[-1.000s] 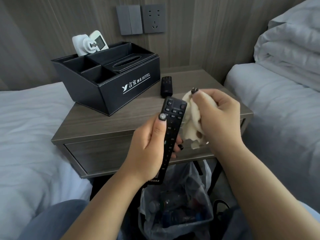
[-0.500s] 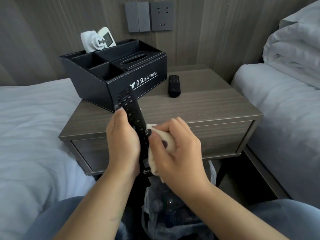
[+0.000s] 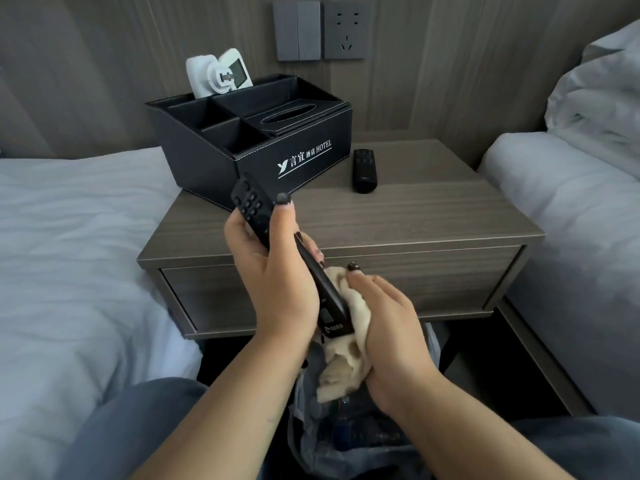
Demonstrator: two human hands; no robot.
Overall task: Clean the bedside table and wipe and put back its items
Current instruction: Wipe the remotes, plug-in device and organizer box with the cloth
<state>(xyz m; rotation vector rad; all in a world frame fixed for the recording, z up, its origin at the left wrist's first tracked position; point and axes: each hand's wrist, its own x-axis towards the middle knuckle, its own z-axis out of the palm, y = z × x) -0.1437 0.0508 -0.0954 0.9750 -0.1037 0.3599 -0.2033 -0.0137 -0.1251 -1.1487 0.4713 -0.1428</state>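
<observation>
My left hand (image 3: 273, 275) grips a long black remote (image 3: 252, 206) in front of the bedside table (image 3: 415, 216), buttons facing up and left. My right hand (image 3: 388, 327) holds a cream cloth (image 3: 349, 362) bunched against the remote's lower end. A black hotel organizer box (image 3: 294, 161) with a tissue slot stands on the table's back left. A white device (image 3: 221, 76) sticks up from its rear compartment. A short black remote (image 3: 364, 166) lies on the tabletop to the right of the box.
White beds flank the table, one at left (image 3: 69, 254) and one at right (image 3: 571, 220). A bin with a plastic bag (image 3: 346, 438) of rubbish sits between my knees below the table. A switch and socket panel (image 3: 320, 29) is on the wall behind.
The cloth went from the remote's top end down to its lower end. My left hand tilted the remote so its top points up-left. The view shifted left and down.
</observation>
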